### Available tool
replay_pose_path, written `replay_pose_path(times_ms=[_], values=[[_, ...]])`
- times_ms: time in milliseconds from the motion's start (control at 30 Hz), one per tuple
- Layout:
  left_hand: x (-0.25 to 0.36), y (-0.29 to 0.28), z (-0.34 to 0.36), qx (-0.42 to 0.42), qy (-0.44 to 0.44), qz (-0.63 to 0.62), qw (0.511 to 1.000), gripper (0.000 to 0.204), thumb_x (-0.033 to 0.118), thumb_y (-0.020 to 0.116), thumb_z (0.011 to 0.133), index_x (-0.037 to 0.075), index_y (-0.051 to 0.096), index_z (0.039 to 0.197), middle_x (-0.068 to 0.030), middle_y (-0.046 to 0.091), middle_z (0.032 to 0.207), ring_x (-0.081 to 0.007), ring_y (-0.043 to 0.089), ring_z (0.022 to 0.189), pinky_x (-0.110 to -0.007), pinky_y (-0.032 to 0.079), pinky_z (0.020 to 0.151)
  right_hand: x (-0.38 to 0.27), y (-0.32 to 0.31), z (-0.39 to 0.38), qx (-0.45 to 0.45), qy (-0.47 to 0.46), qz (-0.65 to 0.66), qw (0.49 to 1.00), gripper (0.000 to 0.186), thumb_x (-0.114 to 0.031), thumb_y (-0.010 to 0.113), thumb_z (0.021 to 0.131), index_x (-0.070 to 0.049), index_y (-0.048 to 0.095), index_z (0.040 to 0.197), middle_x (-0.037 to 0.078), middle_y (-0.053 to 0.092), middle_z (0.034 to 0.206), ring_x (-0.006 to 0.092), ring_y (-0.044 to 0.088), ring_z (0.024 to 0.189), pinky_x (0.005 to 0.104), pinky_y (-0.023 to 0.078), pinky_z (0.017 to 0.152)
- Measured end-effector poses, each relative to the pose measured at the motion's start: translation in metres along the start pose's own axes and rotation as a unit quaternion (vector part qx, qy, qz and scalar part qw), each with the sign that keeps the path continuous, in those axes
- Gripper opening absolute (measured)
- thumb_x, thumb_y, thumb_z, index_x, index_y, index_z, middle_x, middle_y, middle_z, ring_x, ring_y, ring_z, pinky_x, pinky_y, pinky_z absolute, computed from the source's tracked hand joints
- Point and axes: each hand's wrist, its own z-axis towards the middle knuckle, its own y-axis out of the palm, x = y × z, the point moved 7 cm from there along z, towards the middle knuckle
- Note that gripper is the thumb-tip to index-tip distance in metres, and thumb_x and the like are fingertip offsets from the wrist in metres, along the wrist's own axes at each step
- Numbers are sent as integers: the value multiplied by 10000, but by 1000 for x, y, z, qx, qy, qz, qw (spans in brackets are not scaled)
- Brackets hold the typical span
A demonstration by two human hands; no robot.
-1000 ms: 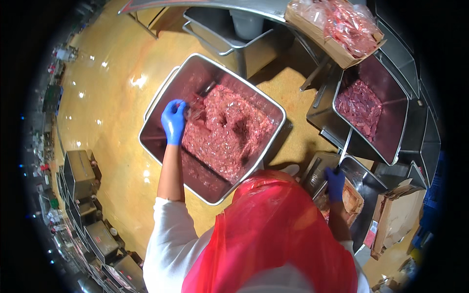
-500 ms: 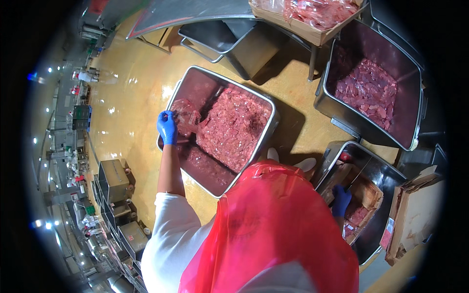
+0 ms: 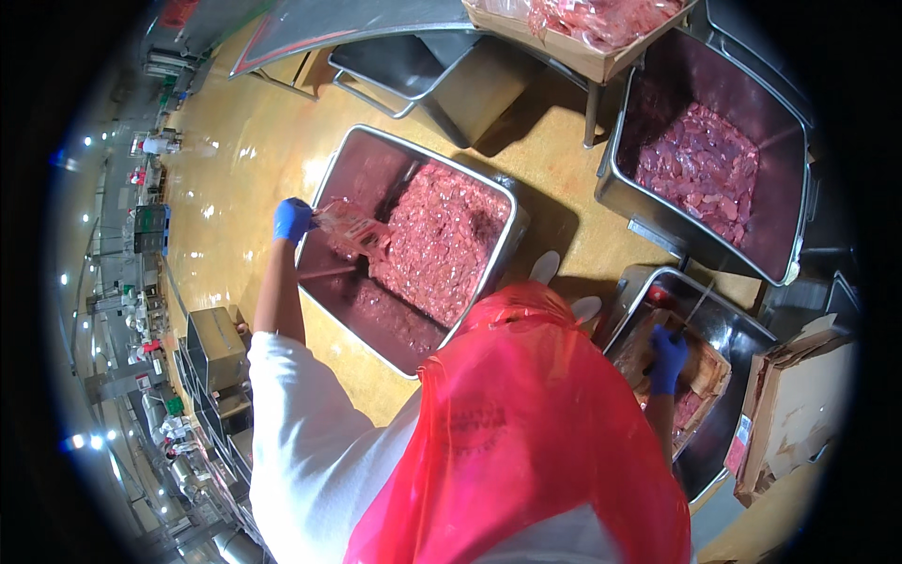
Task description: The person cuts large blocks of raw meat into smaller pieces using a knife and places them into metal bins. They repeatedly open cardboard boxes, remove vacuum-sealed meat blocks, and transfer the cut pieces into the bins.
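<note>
My left hand (image 3: 292, 219), in a blue glove, is closed on the edge of a clear plastic bag (image 3: 352, 228) smeared with red. The bag hangs over the left side of a large steel tub (image 3: 412, 376) that holds a heap of chopped red meat (image 3: 446, 240). On the right, my blue-gloved right hand (image 3: 667, 357) grips a knife with a dark handle and a long thin blade (image 3: 696, 306). It is above an open cardboard box (image 3: 716, 378) with some meat inside. That box sits in a smaller steel tub (image 3: 756, 329).
Another steel tub (image 3: 609, 183) with dark red meat pieces (image 3: 700, 169) stands at the far right. A carton of bagged meat (image 3: 601, 66) rests on a steel table (image 3: 376, 21). Folded cardboard (image 3: 789, 414) lies at right. Yellow floor (image 3: 221, 188) runs leftward.
My left hand has moved left to the tub's rim, drawing the bag out sideways. My right hand has risen a little with the knife. The view has shifted slightly.
</note>
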Motion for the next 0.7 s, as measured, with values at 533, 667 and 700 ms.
replay_pose_path(times_ms=[533,667,700], values=[[87,-84,-55,275,160,-12,948,40,-17,609,860,-34,645,854,-103,643,824,-157,638,727,-288,573,668,-258,602,-158,-395,-447,-57,801,596,-316,912,636,5,611,1038,185,671,948,364,642,886,429,508,806],[0,-42,-9,174,-90,-478,856,227,4,619,858,-7,608,632,-68,547,644,-123,525,598,-292,505,553,-254,673,-141,-355,-388,-167,834,203,-198,693,819,-8,629,854,182,637,700,352,650,693,457,497,652],[-42,-31,0,199,-83,-361,907,199,-7,594,867,-27,613,671,-84,570,687,-140,546,617,-294,526,577,-246,686,-139,-406,-365,-143,826,165,-129,724,790,-23,598,783,60,611,654,144,584,603,336,498,596]])
